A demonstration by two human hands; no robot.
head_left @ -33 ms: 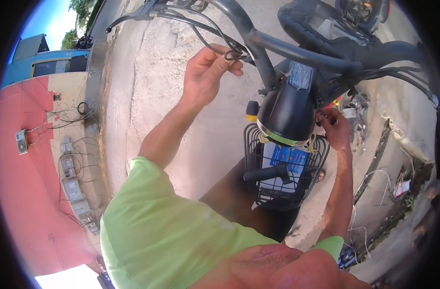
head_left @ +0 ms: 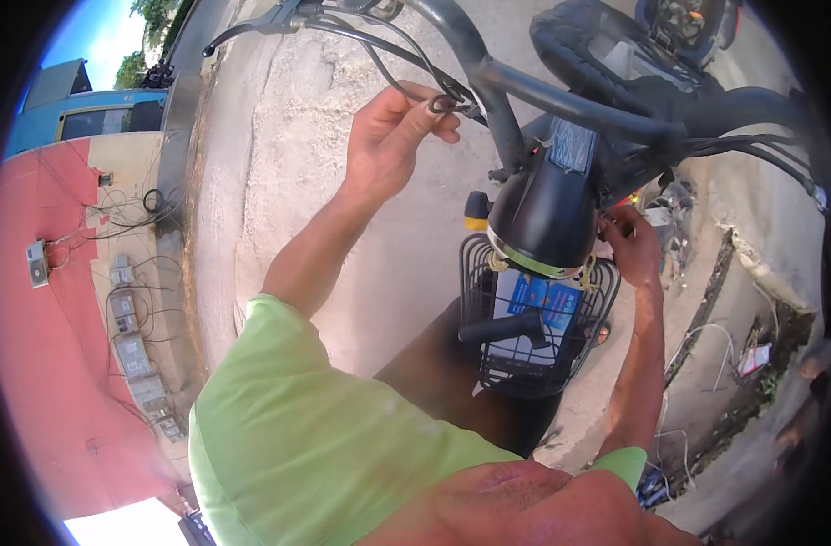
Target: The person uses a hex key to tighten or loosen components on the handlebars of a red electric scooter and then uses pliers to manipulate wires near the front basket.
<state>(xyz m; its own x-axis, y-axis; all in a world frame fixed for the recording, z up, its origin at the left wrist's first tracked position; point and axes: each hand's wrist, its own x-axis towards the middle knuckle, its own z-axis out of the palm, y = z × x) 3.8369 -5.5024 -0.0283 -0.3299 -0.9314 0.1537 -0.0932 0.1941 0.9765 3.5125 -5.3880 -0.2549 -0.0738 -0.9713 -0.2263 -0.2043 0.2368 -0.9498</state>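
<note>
My left hand (head_left: pixel 393 136) pinches a looped black cable (head_left: pixel 441 104) between thumb and fingers, just left of the motorcycle's handlebar (head_left: pixel 579 96). The black headlight housing (head_left: pixel 547 214) sits below the bar, between my two hands. At the housing's right side my right hand (head_left: pixel 632 246) has its thumb and fingers drawn together; what they grip, if anything, is hidden. A turn signal with an amber lens (head_left: pixel 476 211) sticks out on the housing's left. Under the headlight hangs a black wire basket (head_left: pixel 599 338), with a blue and white box (head_left: pixel 545 298) and a black tube-shaped part (head_left: pixel 505 328) in it.
A padded black seat (head_left: pixel 584 50) lies beyond the handlebar. On the left, a pink wall (head_left: pixel 47 318) carries meter boxes (head_left: pixel 135 355) and loose wires. Rubble and a broken concrete edge (head_left: pixel 752 250) run along the right.
</note>
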